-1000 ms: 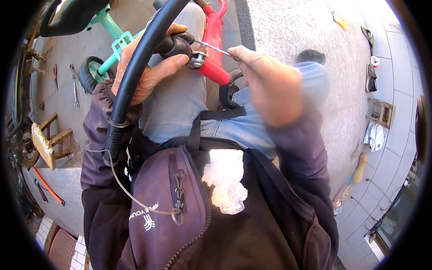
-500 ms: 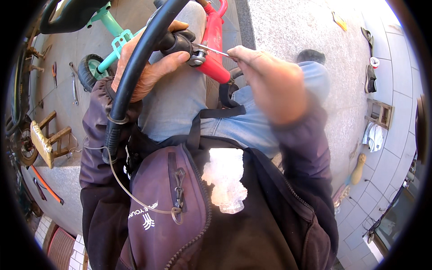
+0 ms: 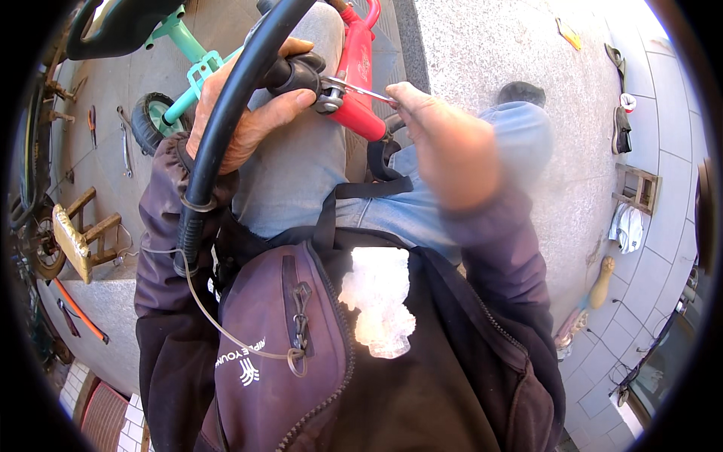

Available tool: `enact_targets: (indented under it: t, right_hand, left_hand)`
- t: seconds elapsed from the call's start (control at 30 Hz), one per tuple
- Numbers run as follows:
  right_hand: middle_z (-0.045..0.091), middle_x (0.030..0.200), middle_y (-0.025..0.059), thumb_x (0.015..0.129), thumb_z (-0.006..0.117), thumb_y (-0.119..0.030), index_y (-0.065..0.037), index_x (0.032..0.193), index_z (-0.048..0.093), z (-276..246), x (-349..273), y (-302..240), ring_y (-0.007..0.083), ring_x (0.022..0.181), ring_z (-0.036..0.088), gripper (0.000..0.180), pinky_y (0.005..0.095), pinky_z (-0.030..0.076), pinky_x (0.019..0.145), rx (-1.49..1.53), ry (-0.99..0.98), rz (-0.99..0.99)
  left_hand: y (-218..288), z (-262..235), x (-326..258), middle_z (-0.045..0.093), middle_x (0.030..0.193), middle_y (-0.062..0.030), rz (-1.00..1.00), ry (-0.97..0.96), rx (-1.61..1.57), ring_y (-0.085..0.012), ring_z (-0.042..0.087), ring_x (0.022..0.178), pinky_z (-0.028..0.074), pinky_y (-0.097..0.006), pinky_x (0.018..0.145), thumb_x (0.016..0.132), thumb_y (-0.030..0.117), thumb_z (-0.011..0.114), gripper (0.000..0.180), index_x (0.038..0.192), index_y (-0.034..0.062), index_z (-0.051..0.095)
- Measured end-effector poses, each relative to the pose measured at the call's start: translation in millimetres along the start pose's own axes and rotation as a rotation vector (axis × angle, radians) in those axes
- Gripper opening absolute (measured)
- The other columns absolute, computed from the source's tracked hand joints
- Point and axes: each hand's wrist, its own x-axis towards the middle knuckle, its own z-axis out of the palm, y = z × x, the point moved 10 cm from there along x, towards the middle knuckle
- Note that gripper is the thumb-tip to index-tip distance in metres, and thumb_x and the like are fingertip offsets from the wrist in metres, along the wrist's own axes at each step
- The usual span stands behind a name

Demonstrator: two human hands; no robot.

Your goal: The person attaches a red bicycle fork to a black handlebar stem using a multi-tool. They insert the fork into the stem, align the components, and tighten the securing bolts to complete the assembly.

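Note:
My left hand (image 3: 260, 124) is closed round a black joint piece (image 3: 304, 74), its thumb pressed along the near side. In front of that hand curves a black handlebar tube (image 3: 236, 94). A metal bolt clamp (image 3: 329, 98) sits at the end of the joint piece, against a red frame tube (image 3: 358, 119) between my knees. My right hand (image 3: 452, 151), partly smeared by motion, pinches a thin metal tool (image 3: 367, 92); its far end reaches the bolt clamp. The tool's exact kind cannot be made out.
A turquoise frame with a small wheel (image 3: 154, 120) stands at the upper left. Beside it lie a wrench (image 3: 125, 143) and a screwdriver (image 3: 92, 126). A wooden stool (image 3: 71, 241) stands at the left; shoes (image 3: 621, 132) and a small wooden stool (image 3: 636, 188) are at the right.
My right hand has shifted slightly down and its wrist has swung left, with the metal tool tilting a little. The left hand stays on the joint piece.

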Motion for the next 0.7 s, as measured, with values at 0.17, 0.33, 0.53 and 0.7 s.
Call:
enact_targets:
  t: [0.17, 0.33, 0.53, 0.7]
  right_hand:
    - [0.068, 0.087, 0.0143, 0.077, 0.066, 0.008, -0.003, 0.112, 0.062, 17, -11, 23, 0.0306, 0.078, 0.069, 0.037, 0.0342, 0.055, 0.066, 0.192, 0.036, 0.147]
    - [0.068, 0.088, 0.0145, 0.078, 0.066, 0.008, -0.004, 0.111, 0.062, 25, -9, 33, 0.0302, 0.078, 0.069, 0.035, 0.0334, 0.055, 0.067, 0.255, 0.062, 0.203]
    - [0.069, 0.09, 0.013, 0.08, 0.065, 0.004, -0.005, 0.112, 0.063, 14, -8, 23, 0.0296, 0.076, 0.069, 0.033, 0.0352, 0.056, 0.065, 0.121, 0.028, 0.133]
    - [0.069, 0.092, 0.0129, 0.077, 0.067, 0.003, -0.006, 0.112, 0.063, 6, -14, 4, 0.0291, 0.075, 0.069, 0.036, 0.0351, 0.056, 0.063, -0.014, 0.067, 0.018]
  left_hand:
    - [-2, 0, 1, 0.065, 0.11, -0.0111, -0.069, 0.008, 0.009, -0.0183, 0.059, 0.103, 0.042, -0.033, 0.099, 0.081, 0.017, 0.077, 0.049, 0.124, 0.0009, 0.06]
    - [-11, 0, 1, 0.064, 0.111, -0.0094, -0.105, 0.021, -0.046, -0.0185, 0.06, 0.104, 0.043, -0.032, 0.098, 0.081, 0.018, 0.077, 0.049, 0.124, 0.0006, 0.061]
    - [-8, -1, 0, 0.06, 0.126, -0.0116, -0.028, -0.048, -0.069, -0.0209, 0.057, 0.115, 0.04, -0.035, 0.104, 0.083, 0.011, 0.074, 0.05, 0.13, 0.0013, 0.058]
    - [-45, -44, -6, 0.065, 0.116, -0.0115, -0.351, 0.003, -0.449, -0.0148, 0.064, 0.104, 0.054, -0.027, 0.088, 0.098, 0.022, 0.057, 0.04, 0.131, -0.0005, 0.054]
